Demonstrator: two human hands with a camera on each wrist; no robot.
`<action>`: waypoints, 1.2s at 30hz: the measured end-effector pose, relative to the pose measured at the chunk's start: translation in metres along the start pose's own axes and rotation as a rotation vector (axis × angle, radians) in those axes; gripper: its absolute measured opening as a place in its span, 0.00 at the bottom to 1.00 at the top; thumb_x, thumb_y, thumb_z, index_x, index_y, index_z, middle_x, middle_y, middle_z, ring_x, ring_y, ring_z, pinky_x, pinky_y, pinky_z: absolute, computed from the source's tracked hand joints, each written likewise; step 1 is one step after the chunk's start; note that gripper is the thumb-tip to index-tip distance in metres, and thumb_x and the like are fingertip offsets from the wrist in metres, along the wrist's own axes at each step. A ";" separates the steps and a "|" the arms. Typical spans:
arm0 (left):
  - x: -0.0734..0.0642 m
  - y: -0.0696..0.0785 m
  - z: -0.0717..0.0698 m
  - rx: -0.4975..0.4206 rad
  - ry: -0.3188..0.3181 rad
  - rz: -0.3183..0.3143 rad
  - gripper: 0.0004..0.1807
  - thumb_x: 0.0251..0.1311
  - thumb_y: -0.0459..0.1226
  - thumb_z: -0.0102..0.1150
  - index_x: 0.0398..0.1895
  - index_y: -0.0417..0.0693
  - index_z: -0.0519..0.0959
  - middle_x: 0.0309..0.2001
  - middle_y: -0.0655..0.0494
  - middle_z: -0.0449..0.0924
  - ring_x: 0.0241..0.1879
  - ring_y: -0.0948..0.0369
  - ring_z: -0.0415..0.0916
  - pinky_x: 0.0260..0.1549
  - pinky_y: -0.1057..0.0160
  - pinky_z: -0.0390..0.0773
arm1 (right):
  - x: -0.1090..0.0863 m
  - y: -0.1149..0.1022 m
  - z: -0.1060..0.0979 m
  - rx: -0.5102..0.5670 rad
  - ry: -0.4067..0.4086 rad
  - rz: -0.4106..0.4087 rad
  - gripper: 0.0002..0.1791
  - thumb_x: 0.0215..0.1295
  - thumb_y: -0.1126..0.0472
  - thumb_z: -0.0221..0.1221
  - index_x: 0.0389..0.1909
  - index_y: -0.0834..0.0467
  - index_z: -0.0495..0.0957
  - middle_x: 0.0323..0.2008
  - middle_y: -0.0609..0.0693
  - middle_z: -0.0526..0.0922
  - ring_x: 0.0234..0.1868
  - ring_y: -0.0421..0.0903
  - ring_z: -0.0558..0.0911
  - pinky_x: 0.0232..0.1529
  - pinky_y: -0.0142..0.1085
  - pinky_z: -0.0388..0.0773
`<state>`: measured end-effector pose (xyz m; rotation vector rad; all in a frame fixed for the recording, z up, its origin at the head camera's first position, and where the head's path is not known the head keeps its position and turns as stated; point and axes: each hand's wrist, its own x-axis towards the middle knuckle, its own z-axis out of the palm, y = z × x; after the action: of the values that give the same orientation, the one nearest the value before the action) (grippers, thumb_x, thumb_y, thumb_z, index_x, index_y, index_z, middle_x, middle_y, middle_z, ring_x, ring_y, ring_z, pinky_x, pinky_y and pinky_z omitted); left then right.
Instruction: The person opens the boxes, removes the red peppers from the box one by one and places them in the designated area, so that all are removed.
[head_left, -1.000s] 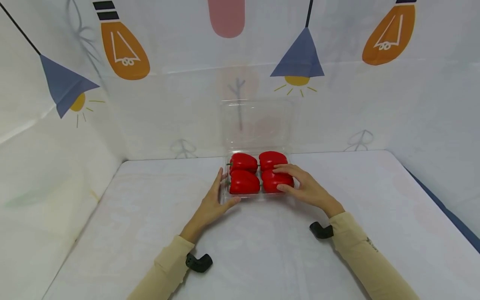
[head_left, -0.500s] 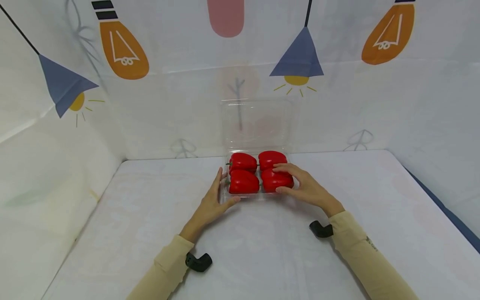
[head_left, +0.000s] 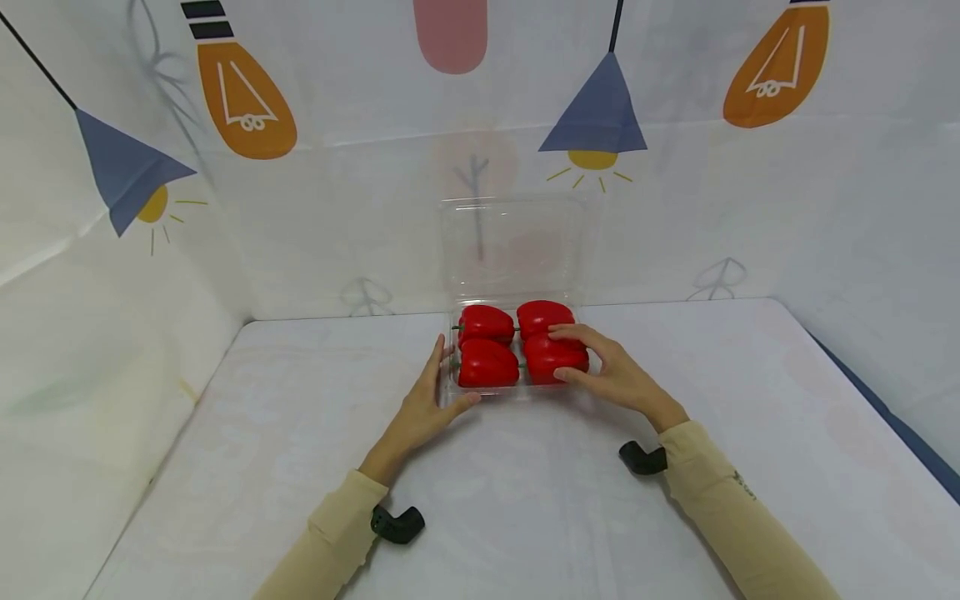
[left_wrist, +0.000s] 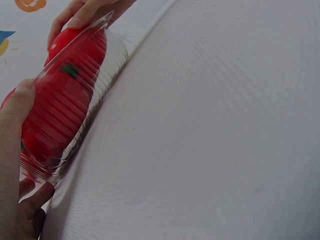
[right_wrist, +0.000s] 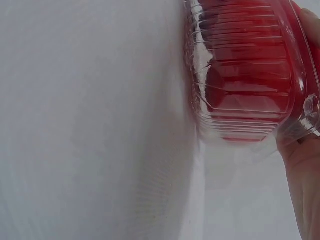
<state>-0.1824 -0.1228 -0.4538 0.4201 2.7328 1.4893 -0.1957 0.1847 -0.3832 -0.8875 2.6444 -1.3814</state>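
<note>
A clear plastic clamshell box point(head_left: 517, 393) sits near the table's far edge, its lid point(head_left: 513, 242) raised at the back. Several red bell peppers lie in it on their sides, in two rows. My right hand point(head_left: 618, 379) holds the front right bell pepper point(head_left: 546, 360), thumb in front and fingers over its top. At the front left corner, my left hand point(head_left: 423, 408) grips the box, its thumb at the front and fingers along the left side. Beside it is the front left bell pepper point(head_left: 487, 365). The left wrist view shows the left thumb point(left_wrist: 22, 102) on the box's ribbed wall.
The white-covered table point(head_left: 510, 500) reaches up to a printed cloth backdrop point(head_left: 360, 208) right behind the box. Another cloth wall point(head_left: 112, 358) stands on the left. Black wrist mounts point(head_left: 398, 526) stick out below both hands.
The right hand and the bell pepper in it have shifted very slightly. The left hand, the box and the other bell peppers stay as they were.
</note>
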 end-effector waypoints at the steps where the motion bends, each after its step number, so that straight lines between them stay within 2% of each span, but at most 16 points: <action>1: 0.000 0.000 0.000 0.000 0.000 0.001 0.58 0.50 0.58 0.64 0.75 0.61 0.35 0.73 0.60 0.53 0.72 0.54 0.52 0.67 0.45 0.59 | 0.000 0.000 0.000 0.003 0.002 -0.001 0.31 0.58 0.63 0.64 0.62 0.56 0.67 0.62 0.52 0.70 0.67 0.53 0.64 0.61 0.55 0.70; 15: 0.000 0.000 0.001 -0.007 0.002 0.006 0.58 0.50 0.57 0.65 0.75 0.62 0.35 0.73 0.60 0.53 0.72 0.54 0.52 0.66 0.45 0.60 | 0.001 -0.001 -0.003 0.032 0.010 -0.019 0.29 0.60 0.63 0.63 0.62 0.59 0.67 0.62 0.54 0.70 0.64 0.53 0.67 0.62 0.53 0.68; 22: 0.000 -0.001 0.001 -0.003 0.004 0.005 0.58 0.51 0.57 0.65 0.75 0.67 0.34 0.73 0.61 0.54 0.72 0.55 0.52 0.67 0.45 0.60 | 0.001 -0.002 -0.003 0.027 0.015 0.014 0.29 0.61 0.62 0.62 0.63 0.57 0.66 0.63 0.53 0.69 0.63 0.50 0.68 0.60 0.40 0.72; 28: 0.000 0.000 0.001 -0.003 0.001 0.003 0.58 0.51 0.57 0.65 0.74 0.69 0.33 0.73 0.61 0.53 0.72 0.55 0.52 0.67 0.45 0.60 | 0.002 -0.001 -0.004 0.065 0.031 0.046 0.28 0.62 0.62 0.60 0.64 0.56 0.66 0.64 0.54 0.68 0.64 0.52 0.66 0.61 0.44 0.71; 32: 0.001 0.000 0.001 0.002 0.001 0.000 0.58 0.50 0.58 0.64 0.75 0.65 0.34 0.73 0.61 0.53 0.72 0.55 0.53 0.66 0.44 0.60 | 0.003 0.009 -0.004 0.095 0.051 0.037 0.28 0.64 0.62 0.58 0.65 0.55 0.64 0.63 0.55 0.67 0.63 0.53 0.67 0.58 0.30 0.72; 36: 0.000 -0.001 0.001 0.007 0.004 -0.005 0.58 0.50 0.58 0.64 0.75 0.66 0.34 0.72 0.62 0.53 0.72 0.55 0.53 0.66 0.43 0.60 | 0.005 0.027 -0.002 0.117 0.056 0.028 0.28 0.64 0.60 0.58 0.65 0.49 0.65 0.64 0.51 0.67 0.63 0.51 0.67 0.58 0.26 0.70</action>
<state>-0.1825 -0.1226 -0.4552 0.4099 2.7405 1.4816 -0.2130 0.1955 -0.4017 -0.8075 2.5727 -1.5585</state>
